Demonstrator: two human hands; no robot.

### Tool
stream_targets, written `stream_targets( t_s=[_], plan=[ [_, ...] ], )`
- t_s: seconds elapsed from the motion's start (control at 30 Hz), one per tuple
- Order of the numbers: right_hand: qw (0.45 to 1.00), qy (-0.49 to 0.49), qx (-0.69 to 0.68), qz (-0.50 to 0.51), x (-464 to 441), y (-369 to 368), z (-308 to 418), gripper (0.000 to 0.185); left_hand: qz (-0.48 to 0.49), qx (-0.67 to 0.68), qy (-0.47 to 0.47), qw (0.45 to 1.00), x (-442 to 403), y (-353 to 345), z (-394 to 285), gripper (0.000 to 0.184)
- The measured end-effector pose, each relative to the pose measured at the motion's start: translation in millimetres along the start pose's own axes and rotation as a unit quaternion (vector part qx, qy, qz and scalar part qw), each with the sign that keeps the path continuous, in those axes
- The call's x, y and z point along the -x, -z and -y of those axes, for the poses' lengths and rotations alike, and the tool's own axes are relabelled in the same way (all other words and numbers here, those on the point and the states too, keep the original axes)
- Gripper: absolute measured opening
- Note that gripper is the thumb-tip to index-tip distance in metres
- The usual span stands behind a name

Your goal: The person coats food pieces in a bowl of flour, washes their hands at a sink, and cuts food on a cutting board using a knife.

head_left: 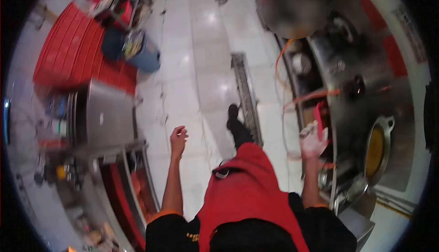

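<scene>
My left hand (179,141) hangs over the tiled floor with its fingers loosely curled and apart, holding nothing. On the other side, my right hand (313,141) is coated in something white and blurred; its fingers look spread, with nothing visible in them. Just beyond it a pinkish-red object (319,117) shows at the counter edge; I cannot tell whether they touch. A red apron (251,185) covers my front, and one dark shoe (233,111) points forward along the floor.
On the right, a steel cooking counter (347,128) holds a wide pan of yellowish liquid (375,153). An orange hose (311,97) runs along it. A floor drain grate (247,96) lies ahead. At left stand a steel cabinet (109,117), a blue bin (147,57) and a red ribbed panel (73,46).
</scene>
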State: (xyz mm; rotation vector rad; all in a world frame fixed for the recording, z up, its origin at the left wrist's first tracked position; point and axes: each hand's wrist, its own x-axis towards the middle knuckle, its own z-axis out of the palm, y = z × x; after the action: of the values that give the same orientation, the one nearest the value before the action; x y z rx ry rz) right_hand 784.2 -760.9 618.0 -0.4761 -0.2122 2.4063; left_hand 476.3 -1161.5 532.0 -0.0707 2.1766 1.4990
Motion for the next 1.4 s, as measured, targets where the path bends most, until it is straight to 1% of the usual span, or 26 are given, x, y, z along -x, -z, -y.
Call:
stream_targets(
  t_s=[0.07, 0.1, 0.17, 0.23, 0.37, 0.47, 0.53, 0.57, 0.6, 0.63, 0.67, 0.7, 0.73, 0.8, 0.83, 0.93, 0.97, 1.0, 1.07, 1.1, 1.13, 1.2, 1.23, 1.27, 1.37, 1.4],
  plan=[
    [1.0, 0.002, -0.003, -0.008, -101, -27, -19, 0.048, -0.013, 0.011, -0.068, 0.998, -103, -23, -86, 0.029],
    [1.0, -0.003, -0.021, 0.013, -154, -44, -31, 0.049, -0.02, 0.004, -0.096, 0.995, -149, -31, -130, 0.028],
    [0.998, 0.002, 0.019, -0.054, -262, -65, -47, 0.048, -0.034, -0.012, -0.128, 0.991, -234, -39, -194, 0.028],
    [0.992, -0.002, -0.012, -0.125, -358, -91, -55, 0.046, -0.045, -0.036, -0.093, 0.994, -306, -34, -232, 0.028],
    [0.991, -0.012, 0.004, -0.134, -537, -174, -76, 0.046, -0.07, -0.053, -0.057, 0.995, -494, -27, -277, 0.025],
    [0.99, 0.03, 0.004, -0.141, -655, -205, -90, 0.049, -0.068, -0.08, -0.098, 0.99, -645, -58, -347, 0.019],
    [0.975, 0.056, 0.03, -0.215, -726, -220, -103, 0.049, -0.024, -0.127, -0.142, 0.981, -774, -107, -388, 0.019],
    [0.967, 0.061, 0.052, -0.241, -754, -226, -107, 0.05, 0.006, -0.135, -0.228, 0.964, -841, -139, -411, 0.019],
    [0.944, 0.082, 0.008, -0.318, -779, -234, -112, 0.045, 0.039, -0.133, -0.237, 0.961, -896, -178, -447, 0.019],
    [0.939, 0.083, -0.001, -0.334, -798, -228, -115, 0.043, 0.073, -0.104, -0.26, 0.957, -946, -224, -485, 0.018],
    [0.933, 0.085, -0.013, -0.348, -810, -215, -116, 0.041, 0.111, -0.116, -0.279, 0.947, -976, -269, -548, 0.018],
    [0.94, 0.093, -0.008, -0.329, -820, -213, -120, 0.039, 0.158, -0.077, -0.34, 0.924, -1024, -319, -576, 0.018],
    [0.946, 0.103, -0.003, -0.308, -834, -213, -126, 0.039, 0.216, -0.07, -0.297, 0.927, -1045, -363, -636, 0.019],
    [0.916, 0.163, -0.022, -0.367, -876, -222, -138, 0.038, 0.296, -0.108, -0.342, 0.885, -1125, -460, -683, 0.025],
    [0.898, 0.193, -0.031, -0.395, -900, -224, -143, 0.038, 0.303, -0.169, -0.418, 0.84, -1148, -498, -724, 0.025],
    [0.897, 0.213, -0.093, -0.375, -996, -194, -156, 0.039, 0.35, -0.293, -0.517, 0.724, -1248, -639, -773, 0.034],
    [0.879, 0.224, -0.102, -0.408, -1027, -197, -161, 0.04, 0.365, -0.33, -0.545, 0.679, -1271, -680, -785, 0.036],
    [0.858, 0.236, -0.113, -0.443, -1072, -218, -165, 0.04, 0.412, -0.314, -0.512, 0.686, -1295, -720, -797, 0.04],
    [0.821, 0.262, -0.148, -0.485, -1144, -257, -167, 0.041, 0.441, -0.334, -0.537, 0.637, -1336, -801, -819, 0.041],
    [0.811, 0.263, -0.154, -0.499, -1175, -274, -168, 0.042, 0.453, -0.342, -0.549, 0.614, -1353, -840, -824, 0.041],
    [0.811, 0.272, -0.164, -0.491, -1203, -290, -173, 0.043, 0.47, -0.327, -0.591, 0.567, -1374, -881, -822, 0.044],
    [0.824, 0.288, -0.168, -0.459, -1254, -305, -181, 0.044, 0.467, -0.367, -0.661, 0.459, -1410, -972, -811, 0.045],
    [0.763, 0.313, -0.195, -0.53, -1278, -313, -190, 0.044, 0.461, -0.382, -0.693, 0.402, -1428, -1018, -798, 0.045],
    [0.755, 0.331, -0.196, -0.53, -1302, -320, -198, 0.044, 0.442, -0.373, -0.729, 0.366, -1452, -1065, -765, 0.045],
    [0.708, 0.379, -0.243, -0.545, -1367, -337, -227, 0.047, 0.456, -0.343, -0.728, 0.381, -1463, -1114, -780, 0.044],
    [0.684, 0.39, -0.271, -0.554, -1384, -346, -239, 0.047, 0.466, -0.365, -0.716, 0.37, -1464, -1125, -782, 0.044]
  ],
)
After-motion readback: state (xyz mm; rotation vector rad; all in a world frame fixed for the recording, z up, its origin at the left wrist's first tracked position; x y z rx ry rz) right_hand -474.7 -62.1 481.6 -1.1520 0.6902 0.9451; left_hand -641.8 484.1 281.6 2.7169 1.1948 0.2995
